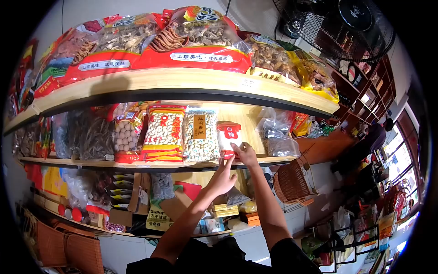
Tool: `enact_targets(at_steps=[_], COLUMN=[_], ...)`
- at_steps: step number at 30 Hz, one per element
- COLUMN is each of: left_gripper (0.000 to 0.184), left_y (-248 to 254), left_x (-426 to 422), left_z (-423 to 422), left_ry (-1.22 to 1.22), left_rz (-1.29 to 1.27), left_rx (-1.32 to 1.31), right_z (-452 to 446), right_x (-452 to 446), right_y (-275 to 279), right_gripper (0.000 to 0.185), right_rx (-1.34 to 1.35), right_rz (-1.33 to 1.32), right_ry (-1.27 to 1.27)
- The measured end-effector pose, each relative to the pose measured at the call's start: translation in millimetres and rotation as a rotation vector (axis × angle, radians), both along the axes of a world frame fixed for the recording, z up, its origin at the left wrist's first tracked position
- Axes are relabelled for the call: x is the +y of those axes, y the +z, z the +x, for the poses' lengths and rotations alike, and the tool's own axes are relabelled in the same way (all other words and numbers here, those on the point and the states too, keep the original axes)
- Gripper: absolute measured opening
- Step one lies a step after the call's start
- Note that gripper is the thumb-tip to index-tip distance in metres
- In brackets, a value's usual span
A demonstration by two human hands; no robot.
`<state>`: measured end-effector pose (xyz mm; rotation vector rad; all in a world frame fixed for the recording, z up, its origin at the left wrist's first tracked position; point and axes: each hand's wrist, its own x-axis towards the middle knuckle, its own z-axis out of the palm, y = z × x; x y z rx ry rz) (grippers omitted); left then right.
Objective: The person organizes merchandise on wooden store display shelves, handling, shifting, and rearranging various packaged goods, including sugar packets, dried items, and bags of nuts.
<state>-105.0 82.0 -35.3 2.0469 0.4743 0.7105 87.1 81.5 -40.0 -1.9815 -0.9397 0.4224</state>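
Observation:
A small red-and-white bag of white sugar (229, 133) stands upright on the middle shelf. My right hand (247, 155) grips its lower right part, with fingertips on the front and the others bent at the side. Just below, my left hand (221, 178) reaches up to the bag's bottom edge, fingers stretched and thumb apart; nothing shows in its palm. Directly left of the sugar is a clear bag of white nuts or seeds (200, 145) with a brown label. Beside that, a red-and-yellow bag of pale nuts (163, 131) stands on the shelf.
Large bags of dried mushrooms (200, 41) line the upper shelf (182, 82). Clear plastic bags (278, 137) sit right of the sugar. The lower shelf holds cartons and a green pouch (158, 217). A wicker basket (292, 180) is at right, a black fan (337, 27) above. A person (365, 144) stands farther back.

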Motion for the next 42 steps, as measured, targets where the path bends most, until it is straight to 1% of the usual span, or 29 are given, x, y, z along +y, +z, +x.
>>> enact_targets(at_steps=[1, 2, 3, 5, 6, 8, 9, 11, 12, 15, 17, 19, 20, 21, 23, 24, 25, 27, 28, 29, 31, 33, 34, 36, 37, 39, 40, 41, 42], left_gripper=[0.069, 0.072, 0.072, 0.075, 0.075, 0.076, 0.075, 0.075, 0.074, 0.073, 0.076, 0.081, 0.086, 0.086, 0.087, 0.09, 0.09, 0.091, 0.092, 0.092, 0.09, 0.085, 0.082, 0.074, 0.062, 0.051, 0.032, 0.021, 0.019], left_y=[-7, -15, -15, -13, -15, -16, -20, -25, -24, -24, -24, -17, -13, -17, -28, -27, -26, -26, -30, -34, -36, -37, -35, -42, -49, -67, -75, -85, -95], left_x=[3, 6, 7, 8, 8, 9, 7, 7, 9, 12, 12, 10, 8, 10, 11, 9, 7, 4, 2, -2, -10, -20, -25, -38, -44, -48, -51, -51, -54], left_z=[5, 10, 10, 11, 11, 13, 14, 17, 18, 17, 22, 25, 26, 31, 40, 41, 42, 40, 38, 35, 26, 14, 6, -7, -11, -24, -32, -47, -58], left_ry=[0.029, 0.064, 0.063, -0.003, 0.0, 0.038, 0.114, 0.086, 0.052, 0.101, 0.106, 0.115, 0.099, 0.096, 0.125, 0.148, 0.147, 0.053, 0.024, 0.03, -0.1, -0.073, -0.078, -0.076, -0.073, -0.059, -0.01, 0.033, 0.025], left_rz=[-0.067, 0.051, 0.051, -0.128, -0.128, -0.102, 0.055, -0.024, -0.124, -0.132, -0.105, -0.198, -0.252, -0.255, -0.317, -0.26, -0.267, -0.349, -0.287, -0.295, -0.403, -0.529, -0.595, -0.751, -0.767, -0.874, -0.907, -0.843, -0.8], left_rx=[0.06, 0.012, 0.011, 0.02, 0.018, 0.032, 0.021, -0.037, -0.048, -0.123, -0.132, -0.177, -0.177, -0.181, -0.235, -0.247, -0.248, -0.254, -0.312, -0.312, -0.535, -0.555, -0.533, -0.54, -0.58, -0.558, -0.598, -0.422, -0.447], right_z=[3, 7, 8, 10, 14, 20, 15, 21, 23, 26, 23, 20, 21, 19, 11, 5, 5, -3, -12, -19, -28, -42, -59, -74, -80, -96, -102, -108, -118], right_x=[0, 0, -1, -4, -5, -7, -12, -19, -21, -28, -36, -45, -49, -53, -64, -70, -76, -85, -91, -100, -116, -135, -146, -165, -173, -189, -197, -205, -209], right_y=[-1, -2, -1, 1, 0, -1, 10, 11, 9, 6, 9, 4, 0, 0, -4, -4, -10, -25, -24, -22, -27, -33, -21, -32, -39, -60, -77, -94, -102], right_gripper=[0.068, 0.068, 0.064, 0.057, 0.057, 0.053, 0.043, 0.042, 0.046, 0.046, 0.043, 0.04, 0.038, 0.038, 0.039, 0.039, 0.038, 0.038, 0.039, 0.039, 0.039, 0.038, 0.039, 0.045, 0.048, 0.061, 0.062, 0.063, 0.06], right_rx=[0.046, 0.043, 0.037, 0.026, 0.024, 0.441, 0.469, 0.467, 0.406, 0.363, 0.357, 0.26, 0.23, 0.225, 0.22, 0.315, 0.291, 0.262, 0.283, 0.304, 0.354, 0.309, 0.441, 0.436, 0.413, 0.513, 0.558, 0.606, 0.621], right_rz=[0.022, 0.023, 0.021, 0.018, 0.018, 0.115, 0.119, 0.149, 0.14, 0.23, 0.226, 0.348, 0.33, 0.327, 0.425, 0.42, 0.389, 0.472, 0.481, 0.489, 0.523, 0.568, 0.539, 0.505, 0.477, 0.405, 0.349, 0.292, 0.227], right_ry=[0.029, 0.029, 0.043, 0.073, 0.076, 0.144, 0.141, 0.238, 0.203, 0.198, 0.192, 0.2, 0.206, 0.204, 0.276, 0.285, 0.273, 0.244, 0.212, 0.18, 0.166, 0.134, 0.108, 0.158, 0.193, 0.169, 0.177, 0.185, 0.198])
